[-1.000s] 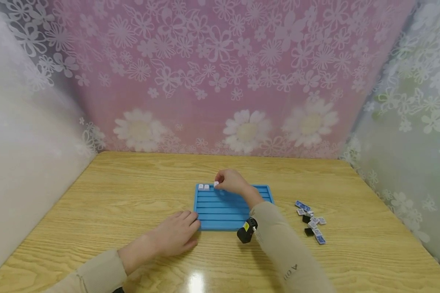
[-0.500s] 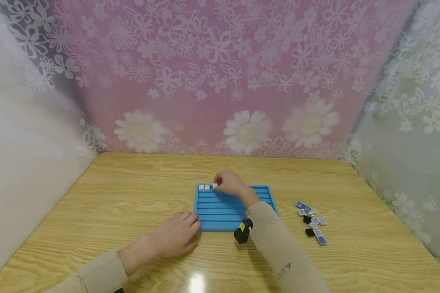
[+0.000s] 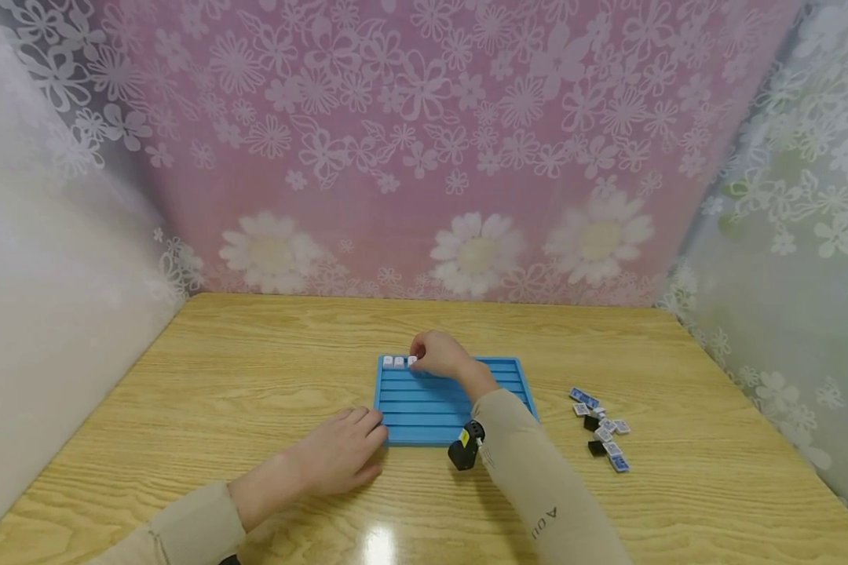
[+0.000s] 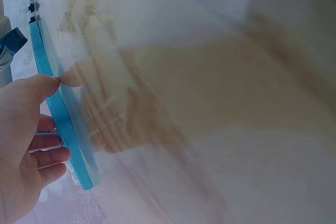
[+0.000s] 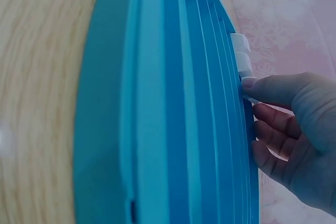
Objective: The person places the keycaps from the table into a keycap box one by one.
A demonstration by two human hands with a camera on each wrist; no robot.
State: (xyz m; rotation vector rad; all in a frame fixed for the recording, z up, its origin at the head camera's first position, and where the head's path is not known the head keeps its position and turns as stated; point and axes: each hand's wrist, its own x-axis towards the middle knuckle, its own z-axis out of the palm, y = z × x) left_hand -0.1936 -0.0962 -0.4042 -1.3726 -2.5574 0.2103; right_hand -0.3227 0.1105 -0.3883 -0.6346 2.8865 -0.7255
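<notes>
A blue ridged tray [image 3: 420,408] lies on the wooden table. Two small white tiles [image 3: 393,362] stand side by side in its far left corner, in the top row. My right hand [image 3: 444,355] pinches a third white tile [image 3: 412,362] between thumb and fingers, in that same row and slightly right of the pair. In the right wrist view the thumb [image 5: 278,87] partly covers this tile, close to its neighbour. My left hand [image 3: 335,451] rests at the tray's near left corner. Its loosely extended fingers [image 4: 50,157] touch the tray's side in the left wrist view.
Right of the tray lies a loose pile of small tiles [image 3: 604,431], several white, some blue, with black pieces [image 3: 597,448] among them. A floral pink backdrop [image 3: 424,157] closes off the table's far edge, and pale panels stand at both sides.
My right hand has shifted slightly left along the top row with the pinched tile, narrowing the gap to the two tiles. The left hand has stayed in place.
</notes>
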